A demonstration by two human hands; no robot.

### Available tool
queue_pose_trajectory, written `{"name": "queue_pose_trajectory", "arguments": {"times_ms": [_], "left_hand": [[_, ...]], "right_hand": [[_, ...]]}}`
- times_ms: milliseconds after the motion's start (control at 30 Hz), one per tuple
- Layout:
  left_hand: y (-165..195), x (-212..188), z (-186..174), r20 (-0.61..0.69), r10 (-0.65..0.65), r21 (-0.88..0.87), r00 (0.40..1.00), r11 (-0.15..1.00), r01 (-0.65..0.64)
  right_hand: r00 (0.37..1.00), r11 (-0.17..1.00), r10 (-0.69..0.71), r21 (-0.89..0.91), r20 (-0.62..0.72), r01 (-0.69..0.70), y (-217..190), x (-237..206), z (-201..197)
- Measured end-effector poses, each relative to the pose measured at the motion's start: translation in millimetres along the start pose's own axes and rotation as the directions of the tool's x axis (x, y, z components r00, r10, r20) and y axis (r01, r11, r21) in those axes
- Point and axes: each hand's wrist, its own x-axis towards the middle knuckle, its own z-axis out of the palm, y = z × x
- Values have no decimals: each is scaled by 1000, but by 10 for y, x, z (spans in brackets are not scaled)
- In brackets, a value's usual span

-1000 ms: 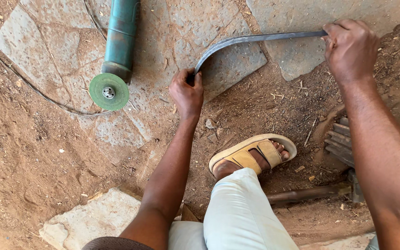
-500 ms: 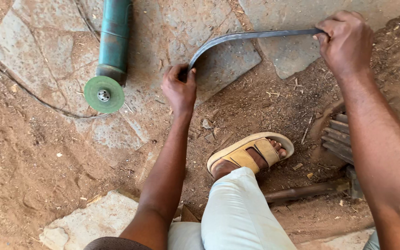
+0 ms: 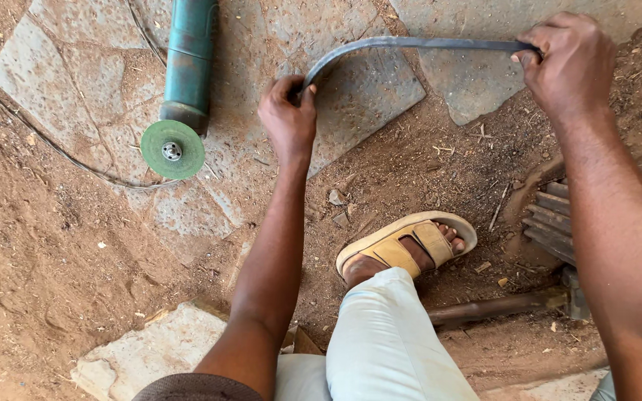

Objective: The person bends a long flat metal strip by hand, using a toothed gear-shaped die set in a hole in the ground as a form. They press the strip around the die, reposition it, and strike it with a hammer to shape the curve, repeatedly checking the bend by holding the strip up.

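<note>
Over stone paving, left hand (image 3: 288, 119), right hand (image 3: 565, 63), gripping bent metal strip (image 3: 410, 43)

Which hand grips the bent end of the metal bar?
The left hand. It holds the metal bar where it curves down; the right hand grips the straight end.

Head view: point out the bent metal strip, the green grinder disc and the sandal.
bent metal strip (image 3: 417, 42), head view, on the straight stretch.
green grinder disc (image 3: 159, 141), head view, on its green face.
sandal (image 3: 395, 249), head view, on the tan strap.
</note>
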Motion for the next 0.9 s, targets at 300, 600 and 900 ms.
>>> {"name": "queue_pose_trajectory", "arguments": {"times_ms": [300, 600, 900], "left_hand": [[264, 284, 259, 100, 387, 207, 917, 893, -400], [418, 422, 216, 239, 378, 91, 894, 908, -408], [308, 426, 329, 234, 436, 86, 869, 881, -465]], "right_hand": [[1000, 1000, 18, -18, -17, -18, -39, -120, 64], [998, 992, -29, -125, -55, 22, -88, -174, 28], [998, 990, -39, -138, -44, 32, -128, -225, -22]]}}
